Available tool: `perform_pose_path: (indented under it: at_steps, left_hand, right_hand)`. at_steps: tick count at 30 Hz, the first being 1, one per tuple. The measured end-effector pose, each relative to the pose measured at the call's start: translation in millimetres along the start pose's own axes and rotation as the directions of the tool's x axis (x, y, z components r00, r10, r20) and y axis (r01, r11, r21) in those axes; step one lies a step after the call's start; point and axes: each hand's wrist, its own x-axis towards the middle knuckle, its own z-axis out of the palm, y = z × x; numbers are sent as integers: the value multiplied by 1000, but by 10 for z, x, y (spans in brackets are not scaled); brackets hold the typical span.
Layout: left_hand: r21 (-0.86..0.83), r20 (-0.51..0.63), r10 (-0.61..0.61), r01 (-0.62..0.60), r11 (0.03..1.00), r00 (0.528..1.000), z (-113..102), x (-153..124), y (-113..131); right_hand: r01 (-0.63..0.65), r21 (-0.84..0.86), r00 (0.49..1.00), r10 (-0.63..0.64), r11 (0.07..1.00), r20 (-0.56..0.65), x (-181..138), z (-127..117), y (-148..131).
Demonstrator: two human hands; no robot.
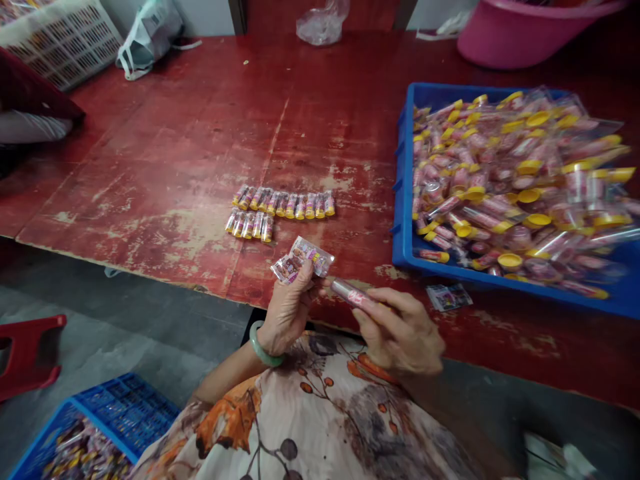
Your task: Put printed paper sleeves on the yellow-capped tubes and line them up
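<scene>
My left hand (290, 303) is closed on a small clear printed packet (303, 259) at the near edge of the red table (200, 133). My right hand (397, 330) grips a small pink tube (353, 293), its tip pointing toward the packet. Just beyond, two rows of small filled packets (283, 208) lie side by side on the table. To the right, a blue tray (403, 200) is heaped with pink tubes with yellow caps (515, 180). A green bangle (263, 347) circles my left wrist.
A loose printed wrapper (449, 297) lies by the tray. A pink basin (525, 30), a plastic bag (323, 23), a white basket (65, 40) and a grey bag (147, 37) stand at the back. On the floor are a blue crate (100, 413) and a red stool (27, 353).
</scene>
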Motion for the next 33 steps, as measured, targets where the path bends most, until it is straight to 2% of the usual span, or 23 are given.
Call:
perform_pose_path:
  at_steps: [1,2,4,5,6,7,8,9,11,13,16,19,21,24,26,28,33]
  left_hand:
    - [14,1,-4,4,1000,1000,-3,-6,-3]
    - [32,9,-6,6,999,1000,-6,-14,-7]
    - [75,39,-5,2,997,999,-11,-35,-25]
    - [100,59,-5,-1,995,998,-12,-46,-38]
    - [128,76,-9,-1,992,997,-13,-57,-50]
    - [158,90,-16,2,987,996,-13,-66,-62]
    - [189,103,-26,6,982,994,-12,-75,-72]
    - [219,119,-38,11,976,992,-10,-81,-79]
    - [264,152,-55,13,965,987,0,-87,-86]
    - [281,162,-61,13,960,985,18,-84,-85]
    - [242,118,-24,-5,970,993,49,-63,-78]
    - [184,86,27,-43,982,996,60,-29,-65]
    - [164,59,47,-56,985,997,47,-1,-55]
    - [142,14,70,-71,987,997,9,49,-48]
    - [124,5,68,-68,990,998,-15,83,-53]
    - [94,1,44,-44,995,999,-27,112,-62]
    - [-16,-13,-94,94,995,995,-15,151,-58]
  right_hand:
    - [-153,84,988,154,985,-4,6,8,9]
    - [-323,182,945,325,929,19,13,22,22]
    - [-611,372,783,603,699,154,32,65,50]
    - [-713,431,685,681,553,260,45,91,60]
    - [-782,466,596,718,415,360,58,116,65]
    - [-820,484,528,730,306,433,70,139,65]
    - [-837,495,484,738,234,469,80,158,61]
    - [-842,502,458,751,196,475,87,172,54]
    - [-837,518,434,790,176,433,92,185,41]
    - [-826,538,425,815,170,394,90,188,33]
    - [-817,557,407,832,149,375,89,188,30]
    - [-841,521,403,808,142,430,94,162,44]
    - [-864,477,407,780,160,475,93,107,77]
    - [-861,467,438,763,202,475,72,-22,166]
    - [-832,494,494,742,253,452,47,-103,222]
    - [-782,520,580,707,344,405,25,-150,246]
    - [-566,498,810,557,658,184,35,-137,159]
